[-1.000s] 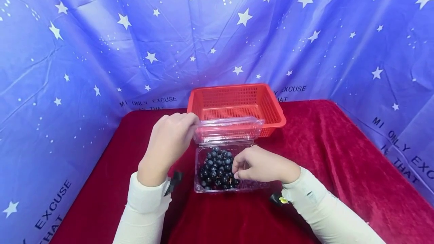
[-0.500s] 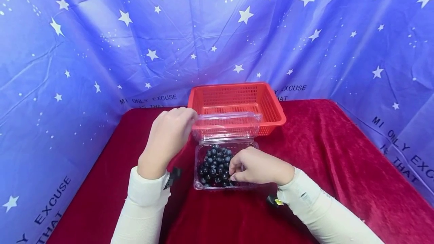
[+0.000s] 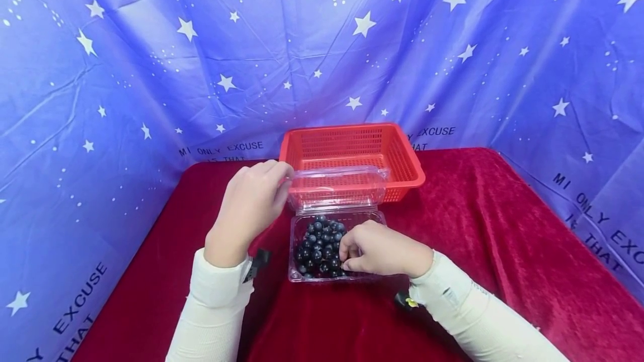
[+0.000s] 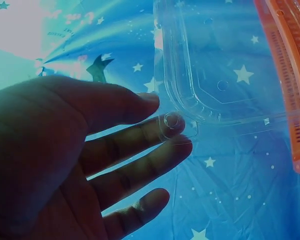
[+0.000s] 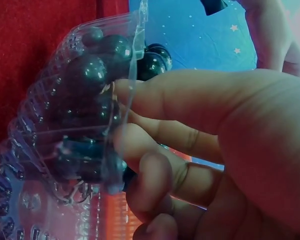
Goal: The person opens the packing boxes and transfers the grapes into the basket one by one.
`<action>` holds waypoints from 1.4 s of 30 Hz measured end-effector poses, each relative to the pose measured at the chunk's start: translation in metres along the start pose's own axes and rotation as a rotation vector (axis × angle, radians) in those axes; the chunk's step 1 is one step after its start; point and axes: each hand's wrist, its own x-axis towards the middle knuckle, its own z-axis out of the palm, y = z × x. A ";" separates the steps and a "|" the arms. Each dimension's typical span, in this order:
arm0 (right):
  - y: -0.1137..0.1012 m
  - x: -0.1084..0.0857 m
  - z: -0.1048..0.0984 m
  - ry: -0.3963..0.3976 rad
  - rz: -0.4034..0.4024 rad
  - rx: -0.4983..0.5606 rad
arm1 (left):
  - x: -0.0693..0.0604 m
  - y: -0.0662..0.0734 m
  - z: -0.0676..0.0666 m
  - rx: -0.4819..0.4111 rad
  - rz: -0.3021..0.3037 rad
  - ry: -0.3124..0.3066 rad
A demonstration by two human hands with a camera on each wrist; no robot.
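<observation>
Your right hand point(image 3: 382, 247), shifted left from a second ago, seems to pinch a stem point(image 5: 107, 89) of the grapes point(image 3: 319, 244), lying in the clear container point(image 3: 297, 233) on the bench point(image 3: 453, 189); your left hand point(image 3: 251, 200) pinches the raised lid point(image 3: 337, 186) before the red basket point(image 3: 405, 158).

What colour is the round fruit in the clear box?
The fruit is dark blue-black; it shows best in the head view.

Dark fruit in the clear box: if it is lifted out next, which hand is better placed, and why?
Probably the right hand: it reaches into the clear box and seems to pinch the dark fruit. The left hand is occupied, touching a corner of the raised lid.
</observation>
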 end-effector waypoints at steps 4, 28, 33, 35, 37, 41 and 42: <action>0.000 0.000 0.002 0.002 0.011 -0.016 | 0.000 0.000 0.000 -0.003 -0.009 -0.022; -0.001 0.000 0.005 0.013 0.048 -0.085 | 0.000 0.001 -0.001 -0.021 -0.027 -0.038; -0.001 -0.001 0.003 0.029 0.045 -0.095 | 0.000 0.001 -0.001 -0.026 -0.027 -0.041; -0.002 -0.001 0.002 0.037 0.042 -0.101 | 0.001 0.001 -0.001 -0.024 -0.029 -0.043; -0.003 -0.002 0.001 0.045 0.039 -0.103 | 0.001 0.001 -0.001 -0.022 -0.030 -0.046; -0.005 -0.003 -0.001 0.059 0.043 -0.104 | 0.000 0.001 -0.001 -0.032 -0.036 -0.054; -0.006 -0.003 -0.002 0.061 0.046 -0.103 | 0.000 0.001 -0.002 -0.034 -0.037 -0.058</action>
